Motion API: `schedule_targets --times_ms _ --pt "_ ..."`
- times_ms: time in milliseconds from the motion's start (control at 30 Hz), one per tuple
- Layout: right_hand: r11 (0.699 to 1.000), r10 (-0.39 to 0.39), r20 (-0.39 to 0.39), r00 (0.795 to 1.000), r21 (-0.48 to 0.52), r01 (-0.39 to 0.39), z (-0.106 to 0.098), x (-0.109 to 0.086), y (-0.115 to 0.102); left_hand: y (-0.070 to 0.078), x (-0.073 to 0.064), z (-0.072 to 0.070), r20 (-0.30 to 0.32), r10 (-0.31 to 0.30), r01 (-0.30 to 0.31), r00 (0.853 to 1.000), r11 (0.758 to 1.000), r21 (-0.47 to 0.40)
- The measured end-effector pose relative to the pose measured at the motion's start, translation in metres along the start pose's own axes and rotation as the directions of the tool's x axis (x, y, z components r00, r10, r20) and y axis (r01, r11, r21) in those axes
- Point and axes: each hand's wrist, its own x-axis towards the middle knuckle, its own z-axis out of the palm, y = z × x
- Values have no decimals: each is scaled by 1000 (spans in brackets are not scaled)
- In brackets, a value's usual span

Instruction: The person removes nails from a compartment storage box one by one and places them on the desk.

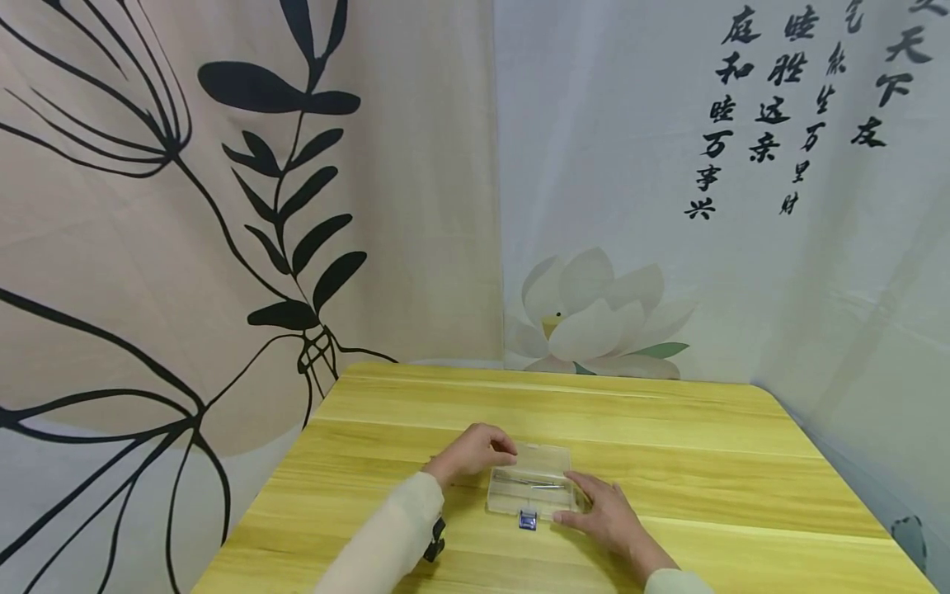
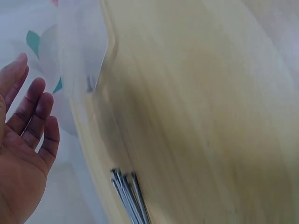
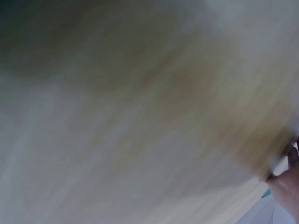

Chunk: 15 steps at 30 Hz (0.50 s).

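A clear plastic box (image 1: 530, 493) lies on the table with its lid (image 1: 545, 456) tipped back. Thin metal nails (image 1: 547, 486) lie inside it. My right hand (image 1: 610, 520) grips the right side of the box, thumb at the near corner and fingers at the far one; only part of that hand (image 3: 286, 189) shows in the blurred right wrist view. Beside the box's left side hovers my left hand (image 1: 475, 452), fingers loosely bent around nothing. The left wrist view has this hand (image 2: 25, 140) near the clear plastic, with several long nails (image 2: 128, 196) on the wood.
A blue latch (image 1: 528, 520) sticks out at the front of the box. The wooden table (image 1: 705, 462) reaches back to a printed curtain (image 1: 423, 206). A black strap piece (image 1: 435, 540) hangs by the left sleeve (image 1: 389, 536).
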Motion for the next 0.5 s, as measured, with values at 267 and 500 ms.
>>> schedule_targets --times_ms 267,500 --pt "1000 -3 8 1000 -8 3 -1 0 0 7 7 17 47 55 -58 997 996 65" --pt "1000 -9 5 1000 -6 9 -1 0 0 6 11 28 57 76 -83 995 988 133"
